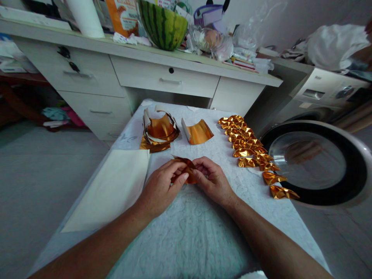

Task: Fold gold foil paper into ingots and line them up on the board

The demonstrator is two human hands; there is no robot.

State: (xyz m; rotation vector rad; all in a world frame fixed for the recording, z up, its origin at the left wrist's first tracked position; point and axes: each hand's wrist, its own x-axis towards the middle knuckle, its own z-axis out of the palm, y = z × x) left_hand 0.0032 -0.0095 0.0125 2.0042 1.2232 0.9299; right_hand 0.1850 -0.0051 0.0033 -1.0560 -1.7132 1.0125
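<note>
Left hand [165,184]: palm turned inward, thumb and fingers pinched
Right hand [213,179]: fingers curled, thumb and index finger pressed close (knuckles uppermost)
Forearms: bare, reaching up from the lower corners, slanting inward
Wrists: apart, the hands nearly meeting

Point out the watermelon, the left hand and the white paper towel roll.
Watermelon [163,26]: head view, on its striped rind.
Left hand [163,183]: head view, on the back of the hand.
Roll [87,17]: head view, on its white side.
</note>
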